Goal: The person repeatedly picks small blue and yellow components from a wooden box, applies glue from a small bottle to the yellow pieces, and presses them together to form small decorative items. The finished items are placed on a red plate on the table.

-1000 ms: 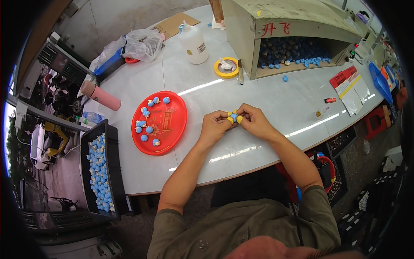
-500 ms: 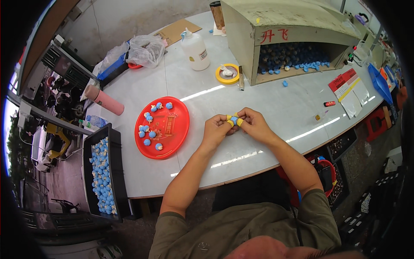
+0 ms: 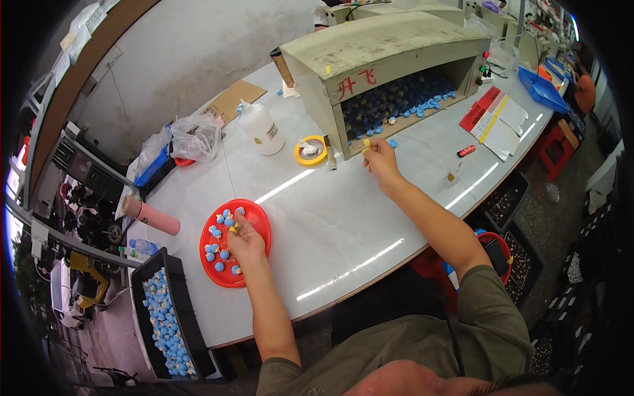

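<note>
My left hand (image 3: 246, 242) reaches over the red plate (image 3: 260, 256), its yellow-covered fingertips apart. Just beyond them lies a small blue ball (image 3: 228, 222) with a pale tip, close to several similar balls on the plate. My right hand (image 3: 382, 162) is raised at the front of the grey-green box (image 3: 396, 43), thumb and forefinger a little apart, also with yellow coverings. Nothing shows between those fingers. A loose blue piece (image 3: 393, 143) rests beside that hand, and more blue pieces (image 3: 432, 103) line the box's opening.
A black bin (image 3: 181, 274) filled with blue balls stands at the left edge. Behind the plate are a pink flask (image 3: 155, 217), a white squeeze bottle (image 3: 259, 130) and a yellow tape roll (image 3: 310, 151). A red lighter (image 3: 466, 151) and papers (image 3: 492, 122) lie right.
My hands, formerly together around a blue piece, have parted: the left to the plate, the right toward the box. One more blue ball sits on the plate. The view has shifted rightward.
</note>
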A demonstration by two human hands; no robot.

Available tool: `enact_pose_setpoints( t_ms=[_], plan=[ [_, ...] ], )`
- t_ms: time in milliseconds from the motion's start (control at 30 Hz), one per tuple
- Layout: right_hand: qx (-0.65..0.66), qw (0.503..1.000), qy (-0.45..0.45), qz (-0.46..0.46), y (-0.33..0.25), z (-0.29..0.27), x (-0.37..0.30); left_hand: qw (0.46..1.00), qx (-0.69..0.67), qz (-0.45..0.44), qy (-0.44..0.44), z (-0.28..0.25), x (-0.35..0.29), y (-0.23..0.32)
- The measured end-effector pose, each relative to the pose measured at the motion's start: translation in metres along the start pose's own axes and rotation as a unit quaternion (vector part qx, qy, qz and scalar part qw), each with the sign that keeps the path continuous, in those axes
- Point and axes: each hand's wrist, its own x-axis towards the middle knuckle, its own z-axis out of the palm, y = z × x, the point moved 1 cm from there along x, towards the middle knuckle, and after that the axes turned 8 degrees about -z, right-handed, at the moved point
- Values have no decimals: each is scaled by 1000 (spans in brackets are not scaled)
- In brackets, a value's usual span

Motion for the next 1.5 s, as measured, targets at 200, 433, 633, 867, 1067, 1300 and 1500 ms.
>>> enact_pose_setpoints(
  t_ms=[200,433,633,867,1067,1300,1500],
  plan=[
    [-551,794,-129,-222,-6,17,77,998,43,20,34,-2,-2,-7],
    [-598,703,-110,-369,22,32,119,986,163,15,31,5,-24,-40],
    [-478,826,9,-299,7,3,69,930,346,-93,-74,7,-56,-63],
    [-250,890,-301,-234,-37,5,-101,771,555,-270,-161,-2,-101,-113],
    [-305,819,-341,-346,-41,8,-138,691,631,-289,-203,-5,-101,-115],
    [-347,830,-114,-421,-68,-53,-147,719,596,-311,-178,-10,-96,-111],
    [-454,803,268,-278,-42,-179,-107,728,581,-325,-160,-8,-100,-113]
  ],
)
